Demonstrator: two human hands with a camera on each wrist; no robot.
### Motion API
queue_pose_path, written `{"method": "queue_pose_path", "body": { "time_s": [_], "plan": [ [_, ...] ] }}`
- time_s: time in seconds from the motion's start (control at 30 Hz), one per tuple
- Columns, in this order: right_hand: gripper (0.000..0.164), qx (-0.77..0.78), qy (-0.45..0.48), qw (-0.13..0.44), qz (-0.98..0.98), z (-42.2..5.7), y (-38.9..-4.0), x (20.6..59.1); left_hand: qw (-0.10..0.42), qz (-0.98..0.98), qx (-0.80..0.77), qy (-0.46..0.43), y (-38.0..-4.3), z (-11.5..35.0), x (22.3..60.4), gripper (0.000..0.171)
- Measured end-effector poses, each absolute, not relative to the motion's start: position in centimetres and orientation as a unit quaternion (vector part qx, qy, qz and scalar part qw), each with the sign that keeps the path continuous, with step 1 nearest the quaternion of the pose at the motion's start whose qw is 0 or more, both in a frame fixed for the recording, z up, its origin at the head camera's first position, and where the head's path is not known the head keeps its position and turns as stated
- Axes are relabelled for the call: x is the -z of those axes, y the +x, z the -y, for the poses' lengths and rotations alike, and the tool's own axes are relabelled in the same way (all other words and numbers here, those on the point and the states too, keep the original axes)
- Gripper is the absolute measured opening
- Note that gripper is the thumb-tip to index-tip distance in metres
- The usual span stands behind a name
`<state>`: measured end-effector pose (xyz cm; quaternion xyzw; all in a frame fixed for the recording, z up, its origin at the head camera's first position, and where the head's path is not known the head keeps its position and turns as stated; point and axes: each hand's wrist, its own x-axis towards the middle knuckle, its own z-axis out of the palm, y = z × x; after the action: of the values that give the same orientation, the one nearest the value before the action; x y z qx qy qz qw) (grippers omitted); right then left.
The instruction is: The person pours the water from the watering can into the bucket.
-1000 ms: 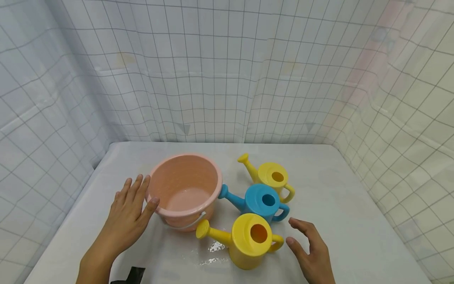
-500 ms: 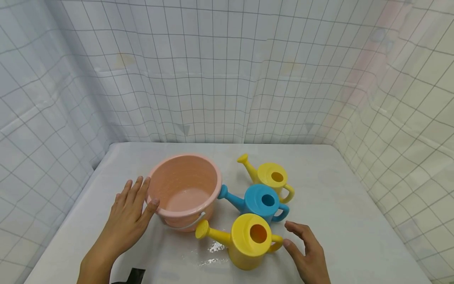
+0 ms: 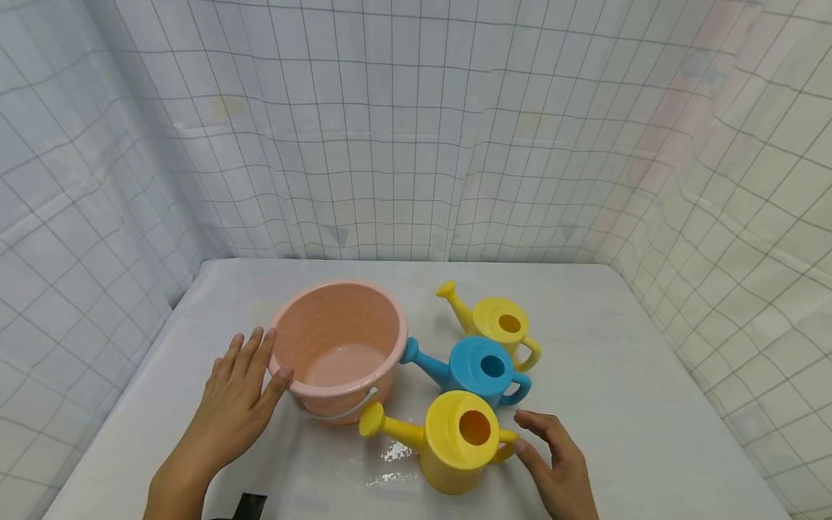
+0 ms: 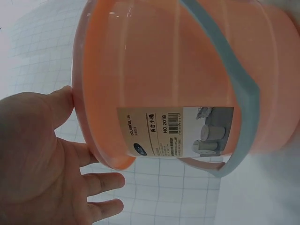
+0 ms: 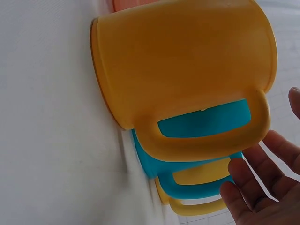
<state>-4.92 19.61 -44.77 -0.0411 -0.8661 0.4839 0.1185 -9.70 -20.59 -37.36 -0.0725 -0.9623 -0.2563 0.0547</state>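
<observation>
A pink bucket with a pale handle stands left of centre. My left hand touches its rim from the left, fingers extended and thumb at the edge. To the right, three upright watering cans form a staggered row: a yellow one in front, a blue one behind it, and another yellow one farthest back. Their spouts face left. My right hand is beside the front can's handle, thumb and forefinger apart; in the right wrist view its fingertips are right at the handle.
Wet, shiny patches lie on the white table below the front can's spout. White grid-patterned sheets enclose the back and both sides. A small black object shows at the bottom edge, near the left wrist.
My right hand has moved slightly left, closer to the front yellow watering can's handle. The left hand stays at the bucket's rim, and the bucket and cans have not moved.
</observation>
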Motion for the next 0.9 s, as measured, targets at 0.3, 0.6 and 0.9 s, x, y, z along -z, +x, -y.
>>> {"method": "queue_pose_path", "body": {
  "time_s": [0.3, 0.6, 0.9],
  "plan": [
    [0.025, -0.49, -0.041, 0.11, 0.864, -19.54, -5.14, 45.32, 0.054, 0.961, 0.261, -0.069, -9.68, 20.49, 37.43, 0.067],
    [0.03, -0.499, -0.05, 0.082, 0.861, -19.26, -5.37, 45.49, 0.062, 0.961, 0.26, -0.069, -9.67, 20.49, 37.51, 0.067],
    [0.034, -0.517, -0.068, 0.062, 0.851, -18.87, -5.46, 45.7, 0.064, 0.961, 0.261, -0.071, -9.62, 20.47, 37.61, 0.067]
  ]
}}
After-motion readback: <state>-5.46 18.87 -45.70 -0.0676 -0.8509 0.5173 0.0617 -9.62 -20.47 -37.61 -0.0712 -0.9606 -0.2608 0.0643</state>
